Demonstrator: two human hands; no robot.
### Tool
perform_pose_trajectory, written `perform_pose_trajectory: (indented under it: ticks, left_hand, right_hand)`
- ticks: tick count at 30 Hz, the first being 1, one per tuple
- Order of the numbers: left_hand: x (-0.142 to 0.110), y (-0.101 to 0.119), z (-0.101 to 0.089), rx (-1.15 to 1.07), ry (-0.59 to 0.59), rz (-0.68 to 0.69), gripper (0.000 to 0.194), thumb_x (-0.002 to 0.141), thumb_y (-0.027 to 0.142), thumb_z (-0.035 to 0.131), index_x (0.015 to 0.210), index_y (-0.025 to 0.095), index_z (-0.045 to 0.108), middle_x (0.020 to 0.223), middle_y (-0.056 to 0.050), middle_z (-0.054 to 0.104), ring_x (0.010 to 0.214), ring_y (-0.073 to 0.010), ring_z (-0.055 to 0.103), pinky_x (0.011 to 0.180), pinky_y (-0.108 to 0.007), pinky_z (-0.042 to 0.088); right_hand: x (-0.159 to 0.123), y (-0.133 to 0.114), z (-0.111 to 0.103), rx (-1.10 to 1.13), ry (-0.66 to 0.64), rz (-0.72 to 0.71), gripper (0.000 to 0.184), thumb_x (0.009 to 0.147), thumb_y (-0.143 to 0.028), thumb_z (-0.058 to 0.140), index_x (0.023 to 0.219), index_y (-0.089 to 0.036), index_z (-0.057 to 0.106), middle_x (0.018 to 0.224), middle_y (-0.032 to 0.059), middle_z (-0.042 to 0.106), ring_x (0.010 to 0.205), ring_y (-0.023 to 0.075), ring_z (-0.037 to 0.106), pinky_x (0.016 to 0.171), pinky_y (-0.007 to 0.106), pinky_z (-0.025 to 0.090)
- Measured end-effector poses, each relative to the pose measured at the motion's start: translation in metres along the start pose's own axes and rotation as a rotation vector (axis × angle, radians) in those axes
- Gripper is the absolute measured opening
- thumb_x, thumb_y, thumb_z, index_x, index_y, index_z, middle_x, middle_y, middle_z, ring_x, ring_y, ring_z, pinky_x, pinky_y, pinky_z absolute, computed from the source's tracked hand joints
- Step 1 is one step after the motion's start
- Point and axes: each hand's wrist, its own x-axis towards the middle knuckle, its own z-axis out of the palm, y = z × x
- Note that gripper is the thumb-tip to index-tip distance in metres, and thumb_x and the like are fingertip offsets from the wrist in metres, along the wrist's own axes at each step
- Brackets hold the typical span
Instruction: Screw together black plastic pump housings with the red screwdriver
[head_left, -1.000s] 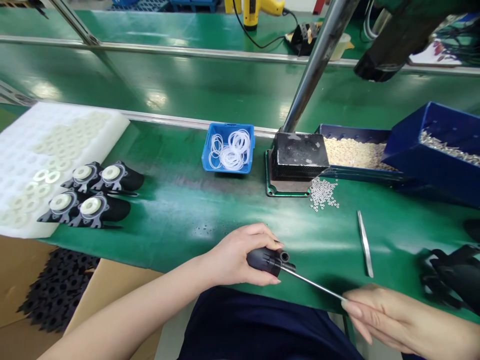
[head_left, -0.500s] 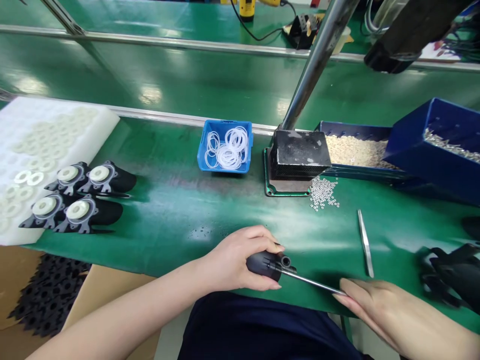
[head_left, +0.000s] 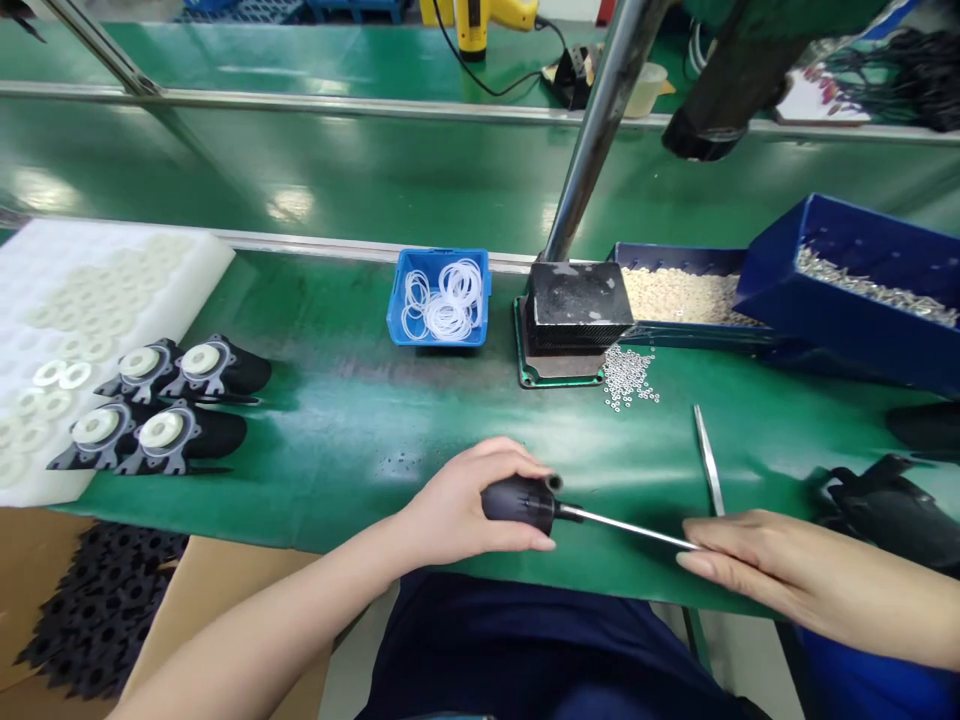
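My left hand (head_left: 450, 512) is closed around a rounded black plastic housing (head_left: 517, 503) with short tube stubs, held low over the bench's front edge. In my right hand (head_left: 772, 560) is a thin metal rod (head_left: 630, 527); its grip end is hidden by the fingers. The rod's far end meets a black stub on the housing's right side, and I cannot tell how deep it goes. Just behind my right fingers lie metal tweezers (head_left: 708, 460), partly covered by the hand.
Black assemblies with white rings (head_left: 199, 358) stand by a white foam tray (head_left: 214, 265) at left. Behind are a blue bin (head_left: 439, 340) of white rings, a black-based stand (head_left: 577, 300), small loose nuts (head_left: 628, 375) and dark blue bins (head_left: 780, 260). More black parts (head_left: 892, 510) lie right.
The housing has turned in my left hand, so its open tube faces more upward and back. My right hand has risen slightly and overlaps the tweezers' near end. The whole view has shifted somewhat.
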Motion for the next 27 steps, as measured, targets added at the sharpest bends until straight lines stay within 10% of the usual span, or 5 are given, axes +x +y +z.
perform_pose_trajectory:
  ticks: [3, 7, 12, 27]
  left_hand:
    - [-0.002, 0.009, 0.006, -0.243, 0.262, -0.265, 0.029, 0.081, 0.043, 0.077, 0.100, 0.022, 0.071, 0.108, -0.006, 0.069, 0.098, -0.0211, 0.062, 0.090, -0.031, 0.047]
    - [0.000, 0.017, 0.018, -0.561, 0.457, -0.428, 0.026, 0.089, 0.044, 0.068, 0.101, 0.021, 0.072, 0.096, -0.002, 0.066, 0.092, -0.0158, 0.057, 0.084, -0.024, 0.045]
    - [0.002, 0.021, 0.026, -0.660, 0.515, -0.492, 0.032, 0.085, 0.045, 0.072, 0.105, 0.021, 0.074, 0.101, -0.004, 0.067, 0.089, -0.0153, 0.057, 0.074, -0.021, 0.046]
    - [0.006, 0.032, 0.031, -1.081, 0.635, -0.700, 0.026, 0.091, 0.031, 0.066, 0.109, 0.013, 0.071, 0.106, -0.013, 0.075, 0.083, -0.0193, 0.072, 0.071, -0.030, 0.062]
  right_hand:
    - [-0.014, 0.009, 0.000, 0.030, 0.032, 0.149, 0.063, 0.092, -0.076, 0.036, 0.113, -0.027, 0.069, 0.113, 0.0087, 0.071, 0.104, 0.0298, 0.067, 0.085, 0.033, 0.055]
    - [-0.015, 0.007, 0.016, 0.108, 0.081, 0.138, 0.058, 0.094, -0.074, 0.035, 0.094, -0.024, 0.065, 0.093, 0.0069, 0.068, 0.090, 0.0258, 0.065, 0.079, 0.032, 0.050]
    - [0.000, 0.002, 0.043, 0.196, 0.007, 0.052, 0.046, 0.102, -0.060, 0.035, 0.080, -0.021, 0.047, 0.073, -0.0014, 0.046, 0.068, 0.0138, 0.048, 0.066, 0.026, 0.038]
    - [0.013, 0.010, 0.062, 0.437, 0.060, -0.035, 0.041, 0.101, -0.055, 0.044, 0.078, -0.020, 0.046, 0.068, -0.0030, 0.043, 0.062, 0.0115, 0.040, 0.061, 0.024, 0.033]
